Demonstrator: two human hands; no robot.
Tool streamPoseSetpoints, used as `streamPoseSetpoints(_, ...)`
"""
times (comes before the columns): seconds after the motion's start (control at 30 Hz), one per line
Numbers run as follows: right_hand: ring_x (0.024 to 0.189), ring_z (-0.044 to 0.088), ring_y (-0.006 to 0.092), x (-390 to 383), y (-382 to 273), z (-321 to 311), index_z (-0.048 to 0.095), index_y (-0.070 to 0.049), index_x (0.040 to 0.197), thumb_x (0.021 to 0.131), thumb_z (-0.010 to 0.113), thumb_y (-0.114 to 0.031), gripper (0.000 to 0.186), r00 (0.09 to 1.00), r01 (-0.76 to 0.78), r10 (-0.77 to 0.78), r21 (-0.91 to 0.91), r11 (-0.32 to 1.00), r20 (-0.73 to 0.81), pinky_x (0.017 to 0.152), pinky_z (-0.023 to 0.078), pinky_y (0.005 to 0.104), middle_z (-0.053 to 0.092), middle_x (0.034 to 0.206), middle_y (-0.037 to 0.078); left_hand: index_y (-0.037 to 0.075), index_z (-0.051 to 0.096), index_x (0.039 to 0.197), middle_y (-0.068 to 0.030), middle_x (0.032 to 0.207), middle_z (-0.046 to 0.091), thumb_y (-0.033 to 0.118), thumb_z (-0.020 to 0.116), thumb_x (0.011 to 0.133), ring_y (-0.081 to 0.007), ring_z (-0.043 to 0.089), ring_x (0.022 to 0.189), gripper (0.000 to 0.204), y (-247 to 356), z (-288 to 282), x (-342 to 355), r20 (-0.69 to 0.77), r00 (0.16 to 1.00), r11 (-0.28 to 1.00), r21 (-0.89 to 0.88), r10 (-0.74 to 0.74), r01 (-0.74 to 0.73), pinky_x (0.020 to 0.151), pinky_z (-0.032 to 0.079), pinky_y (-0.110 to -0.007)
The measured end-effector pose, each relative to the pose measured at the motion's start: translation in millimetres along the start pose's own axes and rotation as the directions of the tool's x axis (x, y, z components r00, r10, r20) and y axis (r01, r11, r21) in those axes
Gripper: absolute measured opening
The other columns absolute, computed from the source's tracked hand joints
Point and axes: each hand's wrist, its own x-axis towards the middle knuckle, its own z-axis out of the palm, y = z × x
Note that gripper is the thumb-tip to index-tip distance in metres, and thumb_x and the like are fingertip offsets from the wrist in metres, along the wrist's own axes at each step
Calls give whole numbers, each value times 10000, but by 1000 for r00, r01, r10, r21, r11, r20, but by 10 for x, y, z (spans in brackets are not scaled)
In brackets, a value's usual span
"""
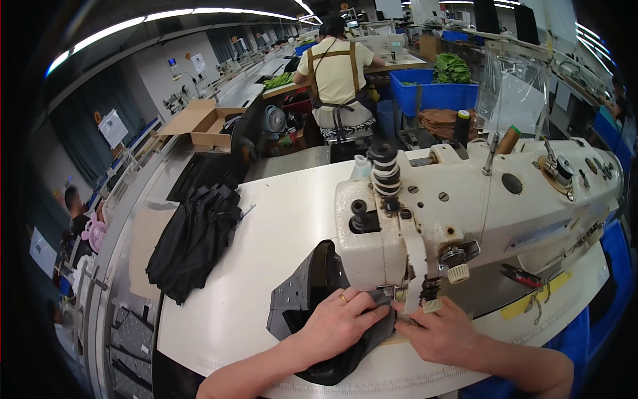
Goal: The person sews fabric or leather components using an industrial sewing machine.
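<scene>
Close work amid the clutter

A paper notice [113, 128] hangs at left, too small to read. A black cloth heap [193, 246] lies on the pale tabletop [266, 199]; next, a dark perforated piece [292, 292] runs beneath the sewing machine [472, 193]'s head. Beyond, a seated co-worker [335, 73] faces away. The left hand [339, 324] bends over the piece, fingers together; the right hand [438, 336], half-closed, reaches its right edge. Whether either pinches, I can't tell. The machine's arm bears a pale label strip [539, 235].

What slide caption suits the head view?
Left hand on dark material, right hand beside it, at a white sewing machine; black cloth heaped at left.
</scene>
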Motion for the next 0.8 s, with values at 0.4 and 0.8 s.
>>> streamPoseSetpoints(0.4,996,638,240,23,28,49,704,-91,948,636,678,-32,319,999,-29,23,106,994,49,802,517,332,660,1188,46,78,675,1134,2,1168,597,151,583,800,-177,535,1120,353,-97,-20,-91,33,996,996,-26,82,-81,929,457,-317)
streamPoseSetpoints(0.8,954,645,220,61,51,43,694,-105,974,670,703,-58,308,998,15,-17,30,999,67,770,524,326,651,1213,51,69,662,1137,-6,1168,611,149,558,820,-177,551,1106,344,-165,-17,-57,5,995,994,-60,96,-95,950,447,-308)
